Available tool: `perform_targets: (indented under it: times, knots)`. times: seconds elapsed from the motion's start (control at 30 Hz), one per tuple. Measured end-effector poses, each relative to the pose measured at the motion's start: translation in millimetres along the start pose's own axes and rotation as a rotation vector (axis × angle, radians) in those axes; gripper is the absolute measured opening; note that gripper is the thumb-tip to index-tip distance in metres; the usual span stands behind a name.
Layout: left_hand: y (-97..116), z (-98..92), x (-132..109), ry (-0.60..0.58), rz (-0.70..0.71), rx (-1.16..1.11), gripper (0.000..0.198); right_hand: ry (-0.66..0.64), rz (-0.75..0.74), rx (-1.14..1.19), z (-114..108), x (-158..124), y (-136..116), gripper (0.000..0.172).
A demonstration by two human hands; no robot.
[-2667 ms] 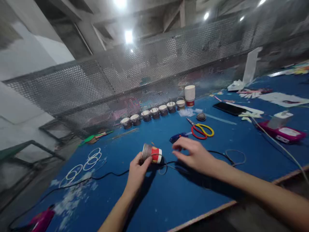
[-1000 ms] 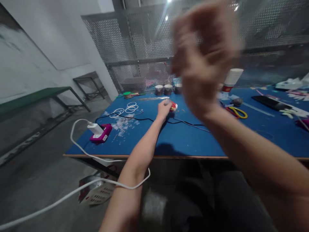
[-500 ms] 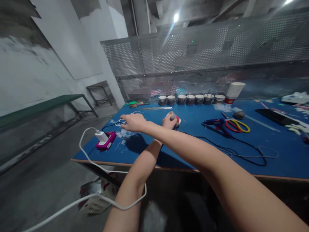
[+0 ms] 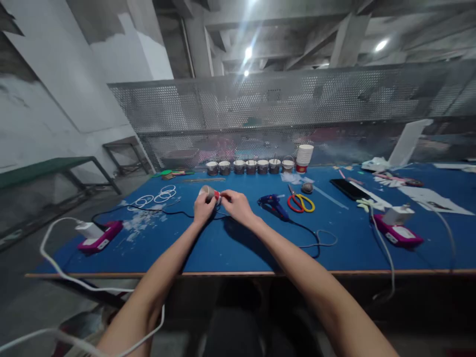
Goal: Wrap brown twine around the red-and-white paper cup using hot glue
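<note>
Both my hands meet over the middle of the blue table [image 4: 238,248]. My left hand [image 4: 203,208] is closed round a red and white paper cup [image 4: 210,194] lying on its side, its grey-filled mouth turned left. My right hand [image 4: 237,207] is closed against the cup's red end from the right; whether it pinches anything else I cannot make out. A black cord [image 4: 163,212] runs under my hands.
A row of filled cups [image 4: 245,166] and a stack of white cups [image 4: 304,156] stand along the mesh screen. A blue glue gun [image 4: 272,202], red and yellow scissors [image 4: 301,202], white rings [image 4: 156,197], a black phone [image 4: 347,188] and pink chargers [image 4: 100,237] [image 4: 397,234] lie around.
My right hand came back from the white rings at the left and now rests on the cup beside my left hand. The view has swung right and levelled on the table.
</note>
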State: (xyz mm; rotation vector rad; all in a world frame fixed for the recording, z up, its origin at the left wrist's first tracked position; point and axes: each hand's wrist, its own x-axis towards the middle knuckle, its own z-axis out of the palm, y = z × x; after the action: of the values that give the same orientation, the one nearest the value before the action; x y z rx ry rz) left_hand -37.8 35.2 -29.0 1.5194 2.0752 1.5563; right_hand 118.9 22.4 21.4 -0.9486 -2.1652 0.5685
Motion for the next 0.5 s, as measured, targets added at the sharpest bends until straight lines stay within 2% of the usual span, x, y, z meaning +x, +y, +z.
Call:
perform_targets:
  times: [0.1,0.2,0.37,0.5]
  knots:
    - [-2.3,-2.0,1.6,-0.008,-0.026,0.122,0.027,0.019,0.137,0.002,-7.2,-4.6,44.6,0.03]
    - [-2.7,-2.7,1.7,0.01,-0.027,0.211,0.024,-0.005,0.201,0.016,0.4,-10.1,64.4,0.029]
    - [-2.5,-3.4,0.5,0.052,0.008,0.267,0.026,-0.092,0.142,0.045,17.8,-20.5,54.9,0.025]
    - [-7.5,-5.0,0.2,0.074,0.051,0.256,0.021,-0.111,0.078,0.078,25.8,-23.9,48.5,0.025]
